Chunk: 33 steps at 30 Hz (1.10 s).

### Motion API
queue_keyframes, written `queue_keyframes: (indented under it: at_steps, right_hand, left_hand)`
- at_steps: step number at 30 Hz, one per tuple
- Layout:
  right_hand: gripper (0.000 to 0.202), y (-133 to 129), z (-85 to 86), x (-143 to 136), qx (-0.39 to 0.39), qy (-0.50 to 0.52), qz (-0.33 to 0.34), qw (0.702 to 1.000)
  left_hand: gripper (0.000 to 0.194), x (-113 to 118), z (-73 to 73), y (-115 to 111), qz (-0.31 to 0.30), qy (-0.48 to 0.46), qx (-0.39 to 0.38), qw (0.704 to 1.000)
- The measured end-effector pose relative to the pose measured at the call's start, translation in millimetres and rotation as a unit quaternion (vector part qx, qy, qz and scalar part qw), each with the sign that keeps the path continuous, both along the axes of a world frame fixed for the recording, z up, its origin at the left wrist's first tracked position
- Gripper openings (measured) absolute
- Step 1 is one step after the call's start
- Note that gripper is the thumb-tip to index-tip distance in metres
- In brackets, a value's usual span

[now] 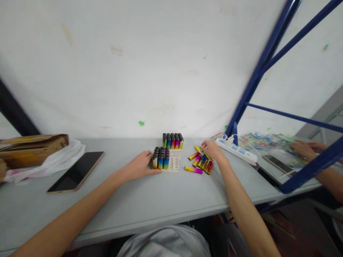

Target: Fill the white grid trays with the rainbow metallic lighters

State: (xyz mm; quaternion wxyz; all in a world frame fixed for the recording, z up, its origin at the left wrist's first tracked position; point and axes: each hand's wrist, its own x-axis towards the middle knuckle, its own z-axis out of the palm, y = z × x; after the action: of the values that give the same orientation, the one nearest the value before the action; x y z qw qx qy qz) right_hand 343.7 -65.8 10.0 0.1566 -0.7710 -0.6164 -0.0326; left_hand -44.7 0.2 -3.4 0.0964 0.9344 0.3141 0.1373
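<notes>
My left hand [140, 165] curls round the left side of a white tray [174, 165], its thumb along the front edge. Black-topped lighters [161, 159] in shiny rainbow colours stand upright in the tray's left part. Several sockets show bare on its right. Over to the right, my right hand [211, 150] reaches down on a loose pile of shiny metallic lighter sleeves [203, 162], its fingers closed at the pile's far side on a yellow sleeve, partly hidden. One yellow-and-pink sleeve [193, 170] lies in front of the pile.
Behind stands a second block of upright lighters [173, 141]. A phone [76, 172], a plastic bag [57, 157] and a cardboard box [34, 149] lie at left. A power strip [236, 150] and blue frame [246, 89] border the right, with another person's hands [304, 150] beyond.
</notes>
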Motion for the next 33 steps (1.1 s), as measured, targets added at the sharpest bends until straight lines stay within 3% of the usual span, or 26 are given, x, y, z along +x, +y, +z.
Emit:
queue_keyframes:
  at_steps: [9, 18, 23, 28, 33]
  right_hand:
    - [0.017, -13, 13.2, 15, 0.010, 0.008, -0.059, 0.998]
    - [0.022, -29, 17.6, 11, -0.095, 0.093, 0.022, 0.991]
    - [0.021, -13, 9.9, 6, -0.037, 0.032, -0.019, 0.999]
    - [0.026, 7, -6.7, -8, -0.034, -0.018, 0.026, 0.999]
    - [0.028, 14, -17.7, -15, -0.015, -0.005, 0.010, 1.000]
  left_hand:
    - [0.070, -1, -4.5, 4, -0.002, -0.015, 0.004, 1.000]
    - [0.071, -1, -4.3, 3, 0.001, -0.028, 0.007, 1.000]
    - [0.071, -1, -5.4, 3, -0.003, -0.025, 0.009, 1.000]
    - [0.072, -1, -6.3, 3, -0.004, -0.008, 0.009, 1.000]
    - [0.070, -1, -4.7, 2, -0.005, -0.019, 0.005, 1.000]
